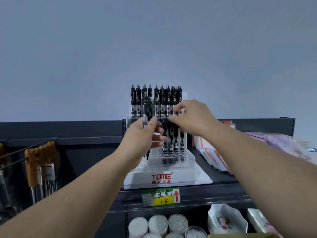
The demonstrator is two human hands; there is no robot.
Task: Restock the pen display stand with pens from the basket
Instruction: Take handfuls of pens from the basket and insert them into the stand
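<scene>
Straight ahead, a dark metal shelf (223, 189) runs beneath a plain grey wall (103, 48), carrying the white TOME pen display stand (161, 177), its back row full of standing pens (162, 100). The left hand (140, 136) grips a bundle of black pens (147, 107) upright before the stand; the right hand (193, 117) pinches a single pen (179, 112) above the middle row.

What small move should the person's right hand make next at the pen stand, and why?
Probably lower the pen pinched by the right hand into an open hole of the TOME display stand. The left hand grips more pens, and the stand's lower rows show empty holes.
</scene>
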